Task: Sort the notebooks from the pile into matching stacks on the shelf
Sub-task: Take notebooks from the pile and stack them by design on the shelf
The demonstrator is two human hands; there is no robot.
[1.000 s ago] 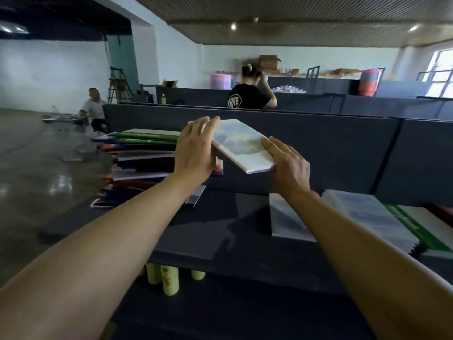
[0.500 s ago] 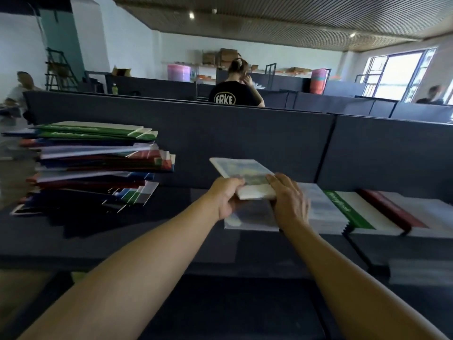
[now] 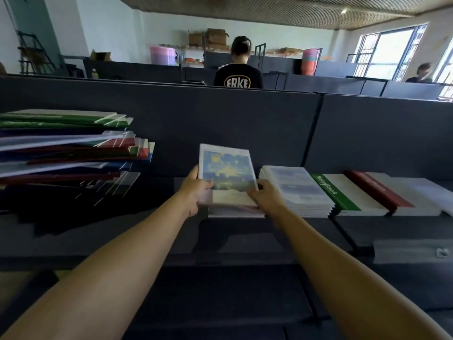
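Both hands, left hand [image 3: 193, 192] and right hand [image 3: 263, 196], clamp my painted-cover notebook [image 3: 226, 174], which since a second ago I've carried from beside the pile [image 3: 66, 153], now well left, onto its matching stack [image 3: 235, 212]: nearly placed.

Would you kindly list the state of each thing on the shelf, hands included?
Blue-and-yellow painted-cover notebook: held at both near corners, lying on a low stack.
Left hand: grips the notebook's left corner.
Right hand: holds its right corner.
Mixed pile of notebooks: tall, untidy, edges fanned.
Grey-covered stack: flat, neat.
Green-spined stack: flat.
Red-spined stack: flat.
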